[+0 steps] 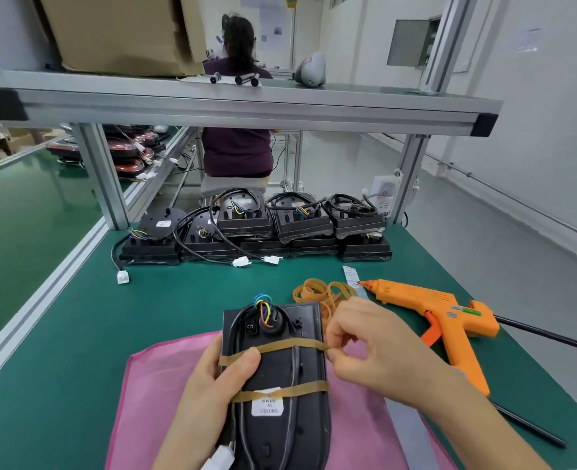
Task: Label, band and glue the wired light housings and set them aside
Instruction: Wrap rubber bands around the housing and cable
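Observation:
A black wired light housing [280, 364] lies back-up on a pink cloth [151, 395], coloured wires at its far end and a white label [267, 405] near its middle. My left hand [219, 378] grips its left edge, thumb pressing a tan rubber band [290, 345] that crosses the housing. My right hand [361, 347] pinches that band at the housing's right edge. A second tan band [300, 390] runs across just over the label. A loose pile of rubber bands [321, 290] lies beyond the housing. An orange glue gun [446, 313] lies on the mat to the right.
Several black housings with looped cables [263, 228] stand stacked at the back of the green bench [76, 334], white connectors trailing forward. A strip of labels [352, 277] lies by the glue gun's nozzle. An aluminium shelf frame [246, 106] spans overhead. A seated person [236, 147] is behind.

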